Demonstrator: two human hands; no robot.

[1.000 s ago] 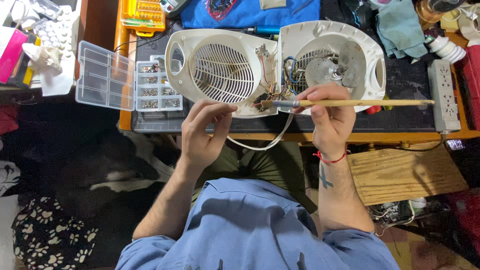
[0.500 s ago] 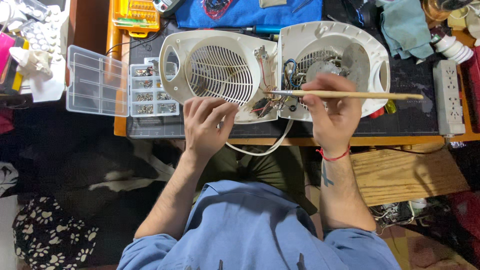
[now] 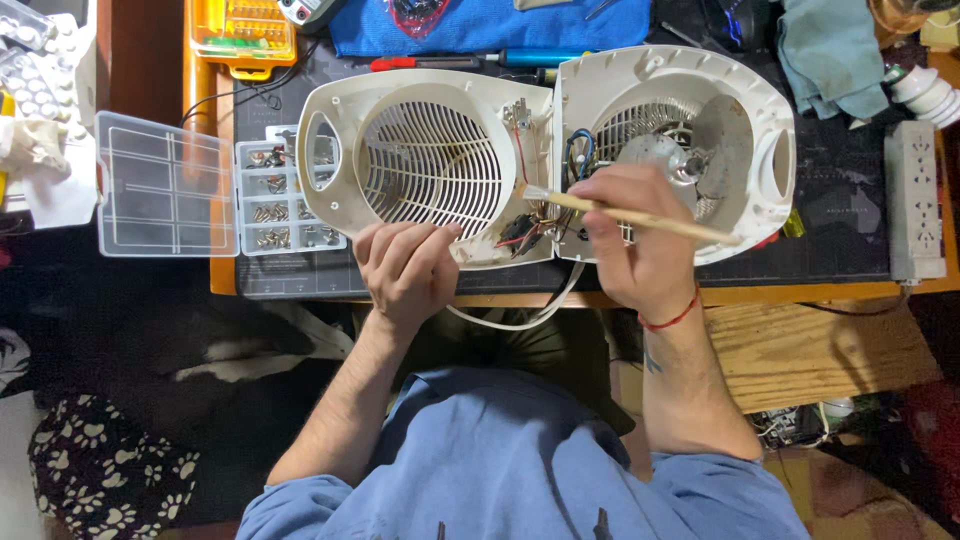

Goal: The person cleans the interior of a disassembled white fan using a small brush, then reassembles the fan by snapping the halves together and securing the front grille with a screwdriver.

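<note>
A cream fan heater lies split open on the dark mat. Its front grille shell (image 3: 430, 165) is on the left and the back shell (image 3: 690, 140) with the metal fan and wiring is on the right. My left hand (image 3: 405, 270) rests on the lower edge of the grille shell, fingers curled. My right hand (image 3: 640, 245) grips a wooden-handled paintbrush (image 3: 640, 215), whose bristle tip points left at the wires by the hinge. A white power cord (image 3: 510, 320) loops down over the table edge.
An open clear screw organiser box (image 3: 215, 190) sits left of the heater. A yellow bit case (image 3: 243, 30), screwdrivers (image 3: 480, 62) and a blue cloth (image 3: 490, 25) lie behind it. A white power strip (image 3: 915, 200) lies at the right. A wooden board (image 3: 815, 350) lies below the table edge.
The brush has tilted, its handle end now lower to the right, and the tip has moved left towards the wiring. My left hand has kept its place on the grille shell.
</note>
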